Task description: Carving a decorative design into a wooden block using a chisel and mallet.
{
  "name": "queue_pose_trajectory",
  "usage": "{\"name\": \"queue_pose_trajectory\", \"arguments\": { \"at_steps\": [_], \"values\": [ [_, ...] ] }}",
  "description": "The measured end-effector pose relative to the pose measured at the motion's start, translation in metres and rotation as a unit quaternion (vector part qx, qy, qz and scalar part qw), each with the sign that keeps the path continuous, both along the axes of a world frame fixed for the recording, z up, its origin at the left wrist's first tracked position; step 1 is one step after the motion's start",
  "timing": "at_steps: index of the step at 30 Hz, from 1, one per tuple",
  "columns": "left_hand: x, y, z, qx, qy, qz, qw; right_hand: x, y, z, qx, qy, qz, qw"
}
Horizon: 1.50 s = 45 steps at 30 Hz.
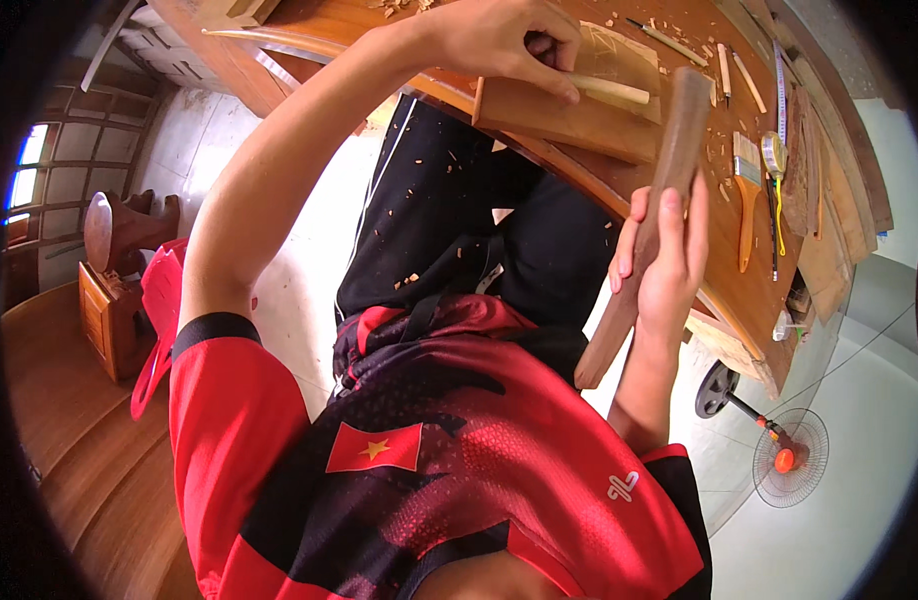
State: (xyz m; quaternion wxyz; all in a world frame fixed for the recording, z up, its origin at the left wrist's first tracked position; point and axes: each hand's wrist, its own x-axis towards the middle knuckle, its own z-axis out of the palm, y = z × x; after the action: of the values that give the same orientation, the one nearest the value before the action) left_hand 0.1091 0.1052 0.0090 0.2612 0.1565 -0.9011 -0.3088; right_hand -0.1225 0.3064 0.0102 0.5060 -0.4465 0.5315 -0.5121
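My left hand (519,45) is closed around a carving chisel, whose pale round wooden handle (617,89) points to the right. Its blade end is hidden by my fingers. Beneath it lies a brown wooden workpiece (569,122) at the near table edge, with a lighter panel (619,55) that bears drawn or carved lines behind it. In my right hand (671,250) is a long dark wooden bar (685,120), tilted with its upper end near the chisel handle. The fingers and thumb wrap the bar partway down. The bar and the handle look apart.
On the wooden table (714,215) lie wood shavings, more slim tools (747,80), an orange-handled brush (747,200), a tape measure (774,155) and a pencil (775,240). Boards (829,190) line the right edge. A fan (789,458) stands right, a red chair (159,310) left.
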Motion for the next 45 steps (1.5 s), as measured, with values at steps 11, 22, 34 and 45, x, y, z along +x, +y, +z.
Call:
{"name": "queue_pose_trajectory", "arguments": {
  "at_steps": [11,22,34,45],
  "values": [
    [0.028,0.035,-0.026,0.069,0.132,0.161,0.976,-0.032,-0.036,0.024,-0.041,0.034,0.003,0.999],
    [0.058,0.067,-0.046,0.241,0.229,0.355,0.874,-0.052,-0.098,0.037,-0.055,0.123,0.04,0.99],
    [0.045,0.045,-0.033,0.02,0.098,0.374,0.922,-0.066,-0.131,0.027,-0.016,0.079,0.068,0.994],
    [0.035,0.097,-0.017,-0.04,-0.029,0.401,0.915,-0.078,-0.137,0.015,-0.003,0.017,0.074,0.997]
  ]
}}
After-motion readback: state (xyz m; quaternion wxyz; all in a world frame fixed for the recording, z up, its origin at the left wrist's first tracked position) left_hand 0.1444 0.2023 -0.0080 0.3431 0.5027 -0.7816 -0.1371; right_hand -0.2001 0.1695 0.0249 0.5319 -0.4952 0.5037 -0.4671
